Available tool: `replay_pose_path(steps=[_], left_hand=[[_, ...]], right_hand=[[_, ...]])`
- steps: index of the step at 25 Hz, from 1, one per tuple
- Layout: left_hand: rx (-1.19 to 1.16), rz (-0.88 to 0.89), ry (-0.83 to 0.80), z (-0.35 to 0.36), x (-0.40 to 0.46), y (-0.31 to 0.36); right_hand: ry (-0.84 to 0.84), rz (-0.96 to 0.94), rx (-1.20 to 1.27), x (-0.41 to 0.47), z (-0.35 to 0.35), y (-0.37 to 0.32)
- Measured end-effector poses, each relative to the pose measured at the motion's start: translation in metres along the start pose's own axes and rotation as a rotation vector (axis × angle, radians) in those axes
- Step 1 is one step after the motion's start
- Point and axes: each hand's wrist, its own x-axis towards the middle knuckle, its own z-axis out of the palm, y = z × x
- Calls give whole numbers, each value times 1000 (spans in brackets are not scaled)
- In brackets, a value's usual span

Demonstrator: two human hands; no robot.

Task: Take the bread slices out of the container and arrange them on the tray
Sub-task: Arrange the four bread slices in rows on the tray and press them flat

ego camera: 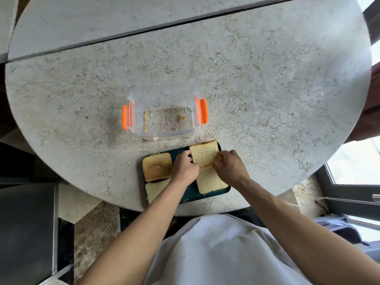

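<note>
Pale bread slice (204,153) at the tray's (191,192) far right corner is pinched at its near edge by fingers of the left hand (185,167) and right hand (230,168). Forearms hide parts of the tray and two near slices. Beyond the tray, the clear container (164,114) holds only crumbs on the tabletop (257,89).
</note>
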Motion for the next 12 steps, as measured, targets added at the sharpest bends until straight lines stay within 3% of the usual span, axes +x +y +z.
replay_pose_path(steps=[12], left_hand=[[-62, -88, 6, 8, 7, 8]], right_hand=[[40, 27, 116, -3, -2, 6]])
